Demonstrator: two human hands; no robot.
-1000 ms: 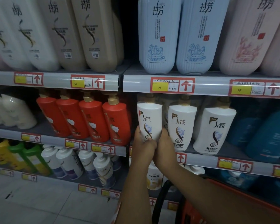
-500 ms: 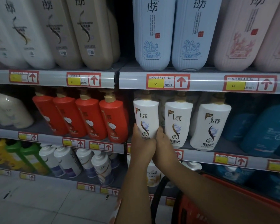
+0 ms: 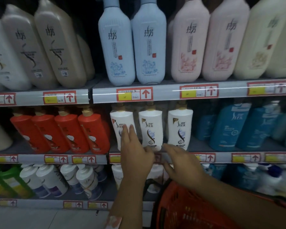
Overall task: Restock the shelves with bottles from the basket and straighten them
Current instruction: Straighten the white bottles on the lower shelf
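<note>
Both hands (image 3: 157, 159) off the glossy white bottle (image 3: 122, 128) now, fingers spread loose.

On the middle shelf (image 3: 221, 147) three white Slek bottles stand upright in a row: a left white bottle (image 3: 120, 119), a middle white bottle (image 3: 151, 128) and a right white bottle (image 3: 180, 128). The left hand (image 3: 135, 156) lies with straight fingers against the front of the left white bottle. The right hand (image 3: 182, 167) is spread with relaxed fingers before the shelf edge, below the middle and right bottles, holding nothing. Four red bottles (image 3: 92, 131) stand to the left, blue bottles (image 3: 228, 128) to the right. An orange basket (image 3: 185, 210) sits under the right forearm. Large pale bottles (image 3: 149, 47) fill the shelf above.
</note>
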